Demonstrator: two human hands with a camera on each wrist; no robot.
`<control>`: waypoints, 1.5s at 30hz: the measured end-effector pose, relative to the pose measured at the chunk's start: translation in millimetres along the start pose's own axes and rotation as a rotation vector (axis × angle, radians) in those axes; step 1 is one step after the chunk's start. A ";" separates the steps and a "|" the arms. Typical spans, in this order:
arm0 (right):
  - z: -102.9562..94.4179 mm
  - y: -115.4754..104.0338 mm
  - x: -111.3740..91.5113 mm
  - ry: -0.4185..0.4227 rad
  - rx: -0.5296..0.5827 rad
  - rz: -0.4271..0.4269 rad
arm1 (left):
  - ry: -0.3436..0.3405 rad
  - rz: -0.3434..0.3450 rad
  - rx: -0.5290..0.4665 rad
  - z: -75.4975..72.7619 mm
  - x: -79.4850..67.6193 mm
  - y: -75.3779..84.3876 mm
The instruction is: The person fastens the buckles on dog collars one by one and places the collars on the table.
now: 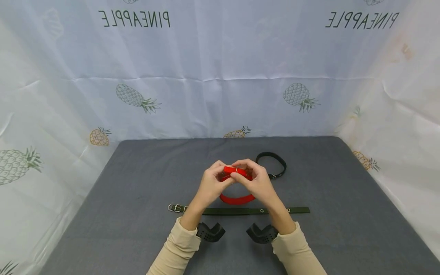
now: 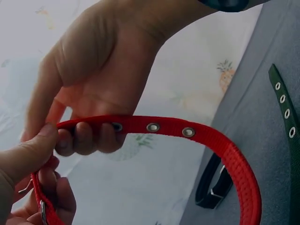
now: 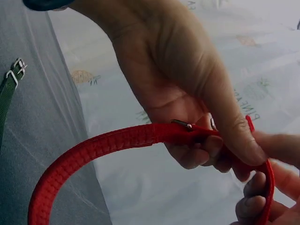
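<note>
Both hands hold a red collar (image 1: 237,200) up above the table, its padded middle hanging in a loop below them. My left hand (image 1: 212,183) grips the strap end with metal eyelets, fingers curled under it and thumb on top, as the left wrist view shows. In the right wrist view, my right hand (image 3: 187,89) pinches the collar near its metal buckle hardware (image 3: 181,124). The two hands meet, fingertips close together where the strap folds. Parts of the buckle lie hidden behind the fingers.
A green collar (image 1: 233,211) lies stretched flat across the grey table (image 1: 137,236), beneath the forearms, buckle at the left. Farther back and to the right, a black collar (image 1: 283,162) lies fastened in a loop. A pineapple-print curtain (image 1: 206,107) surrounds the table.
</note>
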State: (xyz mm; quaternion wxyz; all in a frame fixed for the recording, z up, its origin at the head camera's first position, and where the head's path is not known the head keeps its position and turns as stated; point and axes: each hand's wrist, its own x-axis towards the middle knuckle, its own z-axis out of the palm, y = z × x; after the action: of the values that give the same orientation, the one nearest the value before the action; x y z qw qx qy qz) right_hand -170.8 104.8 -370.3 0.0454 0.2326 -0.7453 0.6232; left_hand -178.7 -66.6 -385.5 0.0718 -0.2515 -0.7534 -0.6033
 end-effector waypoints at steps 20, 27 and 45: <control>-5.4 1.3 0.9 0.056 0.068 -0.029 | 0.131 0.111 -0.104 3.7 0.8 1.6; -7.9 0.8 0.1 0.028 0.026 -0.064 | 0.092 0.143 -0.152 0.8 0.8 2.8; -7.7 0.0 -2.0 -0.022 0.038 -0.037 | 0.100 0.155 -0.239 4.7 -0.3 -4.0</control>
State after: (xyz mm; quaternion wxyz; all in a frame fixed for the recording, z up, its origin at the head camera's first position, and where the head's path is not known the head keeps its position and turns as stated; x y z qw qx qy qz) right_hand -170.8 112.6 -369.3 0.0443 0.2538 -0.7293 0.6338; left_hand -179.4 -62.8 -390.4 0.1251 -0.2852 -0.6502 -0.6930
